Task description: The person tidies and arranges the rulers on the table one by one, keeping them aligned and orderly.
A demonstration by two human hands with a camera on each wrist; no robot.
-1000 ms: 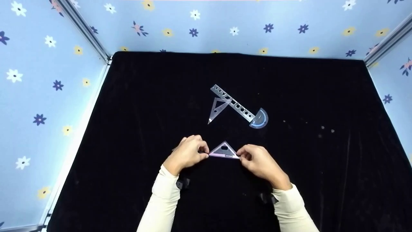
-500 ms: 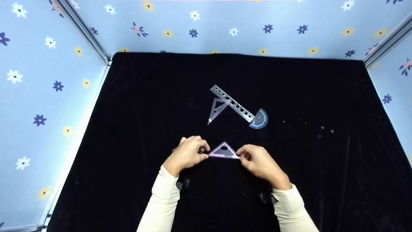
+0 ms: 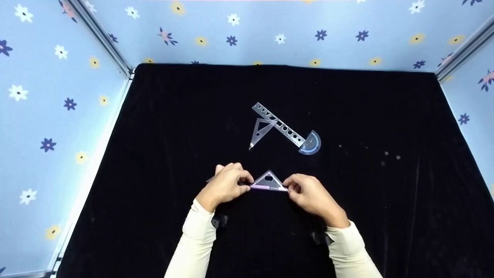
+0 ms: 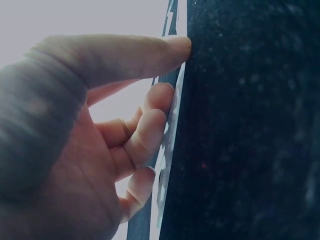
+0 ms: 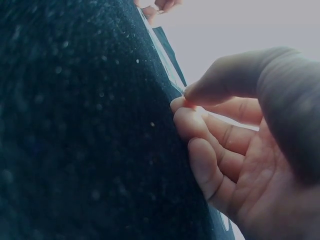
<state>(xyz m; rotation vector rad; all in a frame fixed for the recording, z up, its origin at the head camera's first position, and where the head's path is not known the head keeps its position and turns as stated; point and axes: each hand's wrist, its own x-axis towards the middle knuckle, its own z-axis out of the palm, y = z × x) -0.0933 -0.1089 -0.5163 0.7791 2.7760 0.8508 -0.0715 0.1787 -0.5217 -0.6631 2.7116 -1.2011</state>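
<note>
A clear set square with a pink band (image 3: pixel 260 187) lies flat, long edge towards the person. My left hand (image 3: pixel 225 185) pinches its left corner between thumb and forefinger; the other fingers are curled. At its right corner, my right hand (image 3: pixel 315 195) pinches with thumb and fingertips. From the left wrist, a clear strip with scale marks (image 4: pixel 171 127) runs beside the curled fingers of my left hand (image 4: pixel 75 130); which piece it belongs to, I cannot tell. In the right wrist view, the clear edge (image 5: pixel 167 62) meets the thumb tip of my right hand (image 5: pixel 250 135).
Farther back on the black cloth (image 3: pixel 185 116), a clear ruler with cut-out shapes (image 3: pixel 290 134) lies diagonally. Another clear set square (image 3: pixel 256 136) overlaps it, and a blue-marked protractor (image 3: pixel 311 143) touches its right end. Flowered panels (image 3: pixel 254 23) stand around the surface.
My left thumb and forefinger have shifted very slightly inward at the set square's left corner. The right hand and the other pieces show no clear movement.
</note>
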